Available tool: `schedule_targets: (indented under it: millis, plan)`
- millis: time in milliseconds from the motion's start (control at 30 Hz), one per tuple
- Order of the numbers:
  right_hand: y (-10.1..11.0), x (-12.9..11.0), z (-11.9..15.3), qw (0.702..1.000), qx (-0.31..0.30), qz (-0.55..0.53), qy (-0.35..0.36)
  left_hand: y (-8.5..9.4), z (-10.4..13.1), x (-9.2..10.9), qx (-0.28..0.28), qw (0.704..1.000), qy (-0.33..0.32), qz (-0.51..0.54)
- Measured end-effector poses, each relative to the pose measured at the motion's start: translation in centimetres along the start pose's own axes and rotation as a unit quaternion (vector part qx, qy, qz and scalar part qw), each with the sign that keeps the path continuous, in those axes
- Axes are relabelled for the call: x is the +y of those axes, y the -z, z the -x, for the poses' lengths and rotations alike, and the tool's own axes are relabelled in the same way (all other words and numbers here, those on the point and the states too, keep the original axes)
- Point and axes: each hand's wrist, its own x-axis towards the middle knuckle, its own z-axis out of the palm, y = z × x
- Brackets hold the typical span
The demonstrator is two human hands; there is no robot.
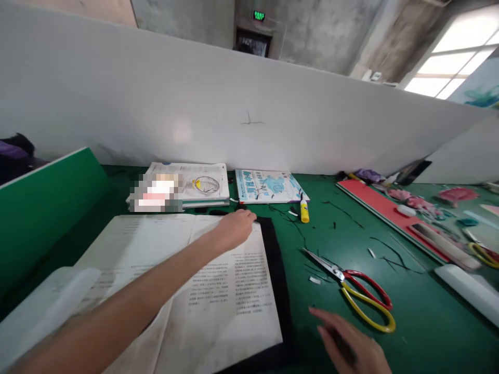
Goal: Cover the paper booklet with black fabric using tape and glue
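My left hand [236, 228] reaches across a large printed sheet [218, 311], its fingers closed at the sheet's upper right corner; what they pinch there is too small to make out. Under the sheet lies black material [278, 270], showing along its right and lower edges. At the lower right my right hand [346, 340] is above the green table, fingers apart and holding nothing. Just beyond it lie scissors [343, 275] with one red and one yellow handle, blades partly apart and pointing up and left.
Books [206, 184], a blue and white booklet [268, 186] and a yellow glue bottle [304, 210] are at the back. Black thread scraps lie around the scissors. On the right are a red board [385, 213] and pink flowers [458, 195]; a green panel [50, 208] stands left.
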Motion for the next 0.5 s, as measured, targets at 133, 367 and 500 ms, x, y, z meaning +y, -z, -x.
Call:
schedule_targets:
  millis: [133,367,500]
  plan:
    - [1.3,0.9,-8.8,0.995,-0.058,-0.015,-0.076,-3.1,-0.3,1.1,0.029,0.999,-0.027,-0.034]
    - [-3.2,3.5,-21.7,0.988,-0.086,0.082,-0.103,-4.4,0.7,0.1,0.054,0.995,-0.061,-0.054]
    - [-5.3,4.5,-24.5,0.988,-0.091,0.074,-0.103,-4.7,0.6,0.0,0.069,0.993,-0.065,-0.065]
